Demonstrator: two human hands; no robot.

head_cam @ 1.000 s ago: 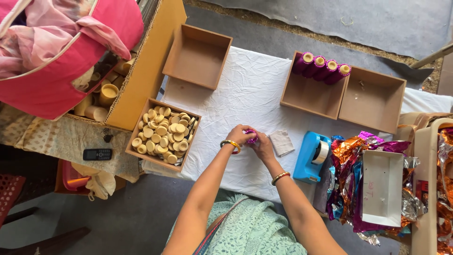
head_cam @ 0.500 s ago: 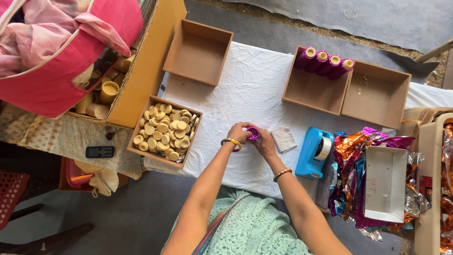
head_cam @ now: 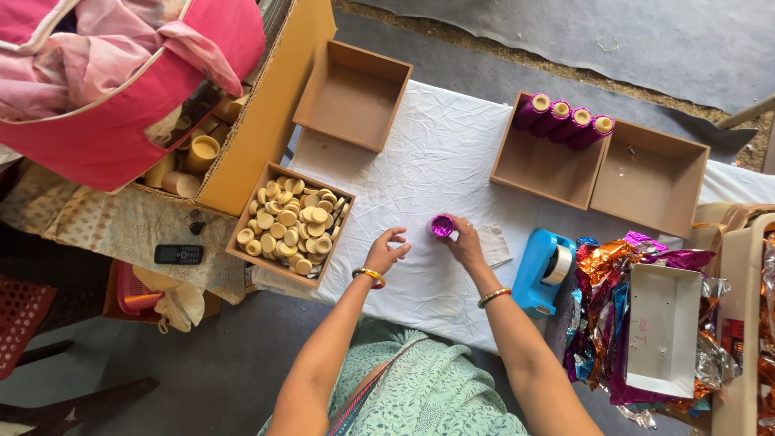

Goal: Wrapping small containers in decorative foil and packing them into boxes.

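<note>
So you've got four purple-wrapped cylinders (head_cam: 564, 122) lined up on the far rim of the brown tray (head_cam: 542, 165) well beyond your right hand (head_cam: 467, 241), and a fifth piece, the small purple-wrapped cup (head_cam: 441, 226), is right at your right fingertips, which pinch it lightly against the white cloth (head_cam: 436, 153). Looks to me like wrapping on this one is about finished, though I can't tell if the foil is fully tucked. Plenty left by my guess: the tray of bare tan discs (head_cam: 292, 228) just beyond your left hand (head_cam: 386, 252) is still full, and the pile of foil sheets (head_cam: 613, 266) off past your right hand is big.

Compared with half a second ago, your hands have come apart. Both were closed together around the purple piece; now your left hand is open, fingers loosely spread, just beside the cup and not touching it.
</note>
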